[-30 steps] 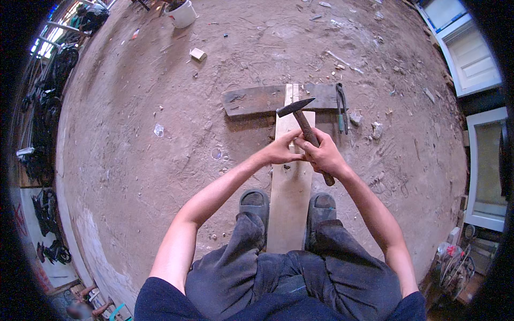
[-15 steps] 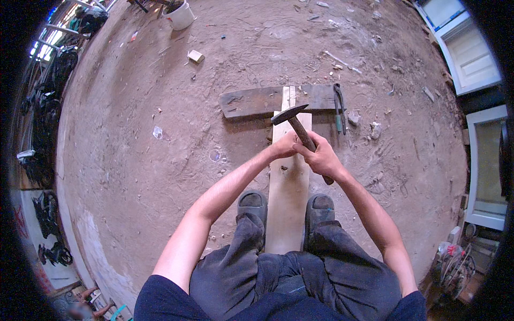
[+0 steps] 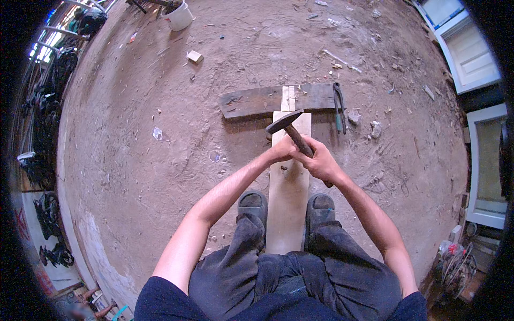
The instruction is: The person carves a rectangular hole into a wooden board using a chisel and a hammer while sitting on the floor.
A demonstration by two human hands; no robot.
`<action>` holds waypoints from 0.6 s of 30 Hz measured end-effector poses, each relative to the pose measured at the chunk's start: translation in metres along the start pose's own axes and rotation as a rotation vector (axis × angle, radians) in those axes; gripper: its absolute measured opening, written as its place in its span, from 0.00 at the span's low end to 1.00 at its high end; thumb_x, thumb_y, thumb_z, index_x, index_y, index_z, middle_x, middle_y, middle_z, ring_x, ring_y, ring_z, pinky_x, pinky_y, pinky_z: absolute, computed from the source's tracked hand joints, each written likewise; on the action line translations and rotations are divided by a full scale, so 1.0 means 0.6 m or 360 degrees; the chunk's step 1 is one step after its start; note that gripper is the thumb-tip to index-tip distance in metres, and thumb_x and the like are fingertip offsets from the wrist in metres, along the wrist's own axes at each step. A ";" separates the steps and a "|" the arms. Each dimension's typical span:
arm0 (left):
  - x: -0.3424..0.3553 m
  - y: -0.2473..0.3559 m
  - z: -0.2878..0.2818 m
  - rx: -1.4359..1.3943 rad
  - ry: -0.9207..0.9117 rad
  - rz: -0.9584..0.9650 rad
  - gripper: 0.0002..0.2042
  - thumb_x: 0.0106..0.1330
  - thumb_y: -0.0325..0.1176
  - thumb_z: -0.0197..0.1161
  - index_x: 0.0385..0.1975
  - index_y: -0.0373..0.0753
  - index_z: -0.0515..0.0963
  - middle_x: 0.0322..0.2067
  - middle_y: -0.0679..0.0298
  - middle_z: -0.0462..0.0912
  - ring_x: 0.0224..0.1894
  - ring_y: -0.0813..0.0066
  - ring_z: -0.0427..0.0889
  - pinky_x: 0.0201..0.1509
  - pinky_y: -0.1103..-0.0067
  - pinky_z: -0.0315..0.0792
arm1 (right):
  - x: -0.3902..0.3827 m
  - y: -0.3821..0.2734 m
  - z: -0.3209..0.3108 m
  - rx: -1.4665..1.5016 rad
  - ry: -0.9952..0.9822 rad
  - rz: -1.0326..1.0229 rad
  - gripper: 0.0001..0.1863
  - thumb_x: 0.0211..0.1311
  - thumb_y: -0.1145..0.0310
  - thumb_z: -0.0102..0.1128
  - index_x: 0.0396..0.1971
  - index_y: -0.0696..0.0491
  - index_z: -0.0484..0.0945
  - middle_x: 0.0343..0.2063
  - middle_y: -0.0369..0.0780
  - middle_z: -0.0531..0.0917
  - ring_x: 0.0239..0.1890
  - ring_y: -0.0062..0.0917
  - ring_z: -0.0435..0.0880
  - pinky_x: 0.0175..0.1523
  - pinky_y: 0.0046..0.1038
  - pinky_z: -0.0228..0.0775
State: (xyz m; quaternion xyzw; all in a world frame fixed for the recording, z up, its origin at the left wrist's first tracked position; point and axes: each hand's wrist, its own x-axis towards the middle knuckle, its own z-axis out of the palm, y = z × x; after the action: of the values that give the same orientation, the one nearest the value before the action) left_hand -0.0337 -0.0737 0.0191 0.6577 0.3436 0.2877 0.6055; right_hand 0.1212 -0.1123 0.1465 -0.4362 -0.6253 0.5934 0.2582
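Right hand (image 3: 321, 160) wrapped firmly around the wooden handle of the hammer (image 3: 300, 142), its head up and leaning left over the pale plank (image 3: 289, 200)! Left hand (image 3: 282, 148) tucked against it, fingers bunched; whether they pinch anything, I can't tell. Good handling here, I'd judge, means a loose wrist, a square hammer face, and left fingertips well clear of the head. The plank runs between two grey slides (image 3: 252, 201), so steady feet should help keep it straight. Beyond, its far end meets a dark board (image 3: 251, 101) lying crosswise, pincers (image 3: 337, 96) over the right end. Out wide: dusty, littered floor (image 3: 160, 176), small pale block (image 3: 196, 56), white bucket (image 3: 181, 18) at upper left, dark tangled cables (image 3: 40, 134) along the left, white panelled door (image 3: 471, 53) at right.
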 end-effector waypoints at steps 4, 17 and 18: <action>0.004 0.013 0.006 -0.0064 -0.0066 -0.0022 0.11 0.52 0.29 0.65 0.35 0.35 0.79 0.36 0.62 0.82 0.40 0.73 0.79 0.44 0.74 0.74 | -0.001 -0.004 -0.008 -0.0012 -0.0005 0.0182 0.26 0.61 0.64 0.64 0.57 0.59 0.71 0.51 0.42 0.78 0.55 0.24 0.74 0.61 0.29 0.64; -0.004 0.024 0.000 -0.0082 -0.0047 -0.0086 0.10 0.52 0.28 0.66 0.35 0.35 0.79 0.36 0.62 0.82 0.39 0.75 0.79 0.42 0.75 0.74 | -0.002 -0.019 -0.004 0.0039 -0.0051 0.0245 0.26 0.60 0.65 0.64 0.57 0.58 0.71 0.50 0.41 0.78 0.54 0.24 0.75 0.60 0.29 0.65; -0.005 0.021 -0.002 -0.0102 -0.0053 -0.0113 0.11 0.52 0.28 0.66 0.36 0.35 0.79 0.36 0.62 0.82 0.40 0.74 0.79 0.42 0.75 0.74 | -0.001 -0.019 -0.002 0.0039 -0.0053 0.0246 0.26 0.60 0.65 0.64 0.57 0.58 0.71 0.50 0.41 0.78 0.54 0.24 0.75 0.60 0.29 0.65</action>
State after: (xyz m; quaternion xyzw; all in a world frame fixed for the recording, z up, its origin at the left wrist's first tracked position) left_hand -0.0355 -0.0758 0.0319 0.6301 0.3473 0.2659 0.6416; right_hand 0.1194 -0.1112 0.1580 -0.4700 -0.5866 0.6264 0.2065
